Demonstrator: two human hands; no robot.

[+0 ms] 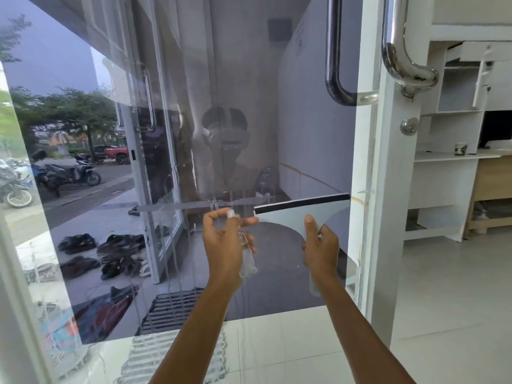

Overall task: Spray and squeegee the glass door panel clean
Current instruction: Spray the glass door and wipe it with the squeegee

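Glass door panel (124,120) across left and centre, upright, mirroring street and motorbikes. Before its lower middle, left hand (224,245) curled round a clear spray bottle (247,256), forefinger out by the nozzle. Just right, right hand (321,249) gripping a squeegee (296,217), dark blade uppermost; touching the glass or not, cannot tell. Further right, white frame (388,217), steel door handle (401,62), lock (409,126) below.

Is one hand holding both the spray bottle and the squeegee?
No, the left hand grips the spray bottle and the right hand holds the squeegee.
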